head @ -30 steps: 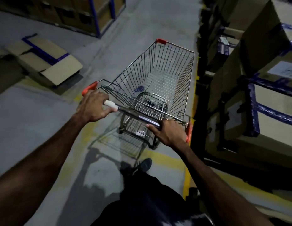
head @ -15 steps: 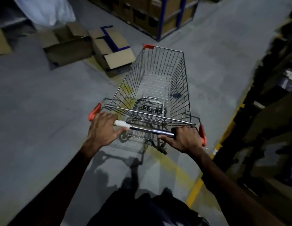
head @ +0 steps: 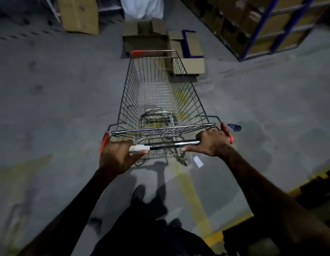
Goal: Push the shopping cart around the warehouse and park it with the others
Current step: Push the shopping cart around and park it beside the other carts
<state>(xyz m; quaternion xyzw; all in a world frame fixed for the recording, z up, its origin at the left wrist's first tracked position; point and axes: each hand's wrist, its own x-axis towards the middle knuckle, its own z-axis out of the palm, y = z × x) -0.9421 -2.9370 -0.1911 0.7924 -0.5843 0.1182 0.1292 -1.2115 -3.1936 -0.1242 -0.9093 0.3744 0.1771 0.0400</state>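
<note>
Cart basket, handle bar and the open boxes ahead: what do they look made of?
Wire shopping cart basket: thin metal grid, probably plated steel, faintly shiny.
Handle bar: polished metal tube with bright glints; a pale, possibly plastic sleeve by the left hand.
Open brown boxes: matte corrugated cardboard, folded flaps.

The shopping cart [head: 160,100] stood on the floor [head: 59,108]; cardboard boxes [head: 186,52] lay just beyond its front, shelving [head: 271,24] to the far right.

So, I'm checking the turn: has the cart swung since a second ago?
Yes. The cart swung left, away from the right-hand stacks, now nosing toward the floor boxes.
</note>
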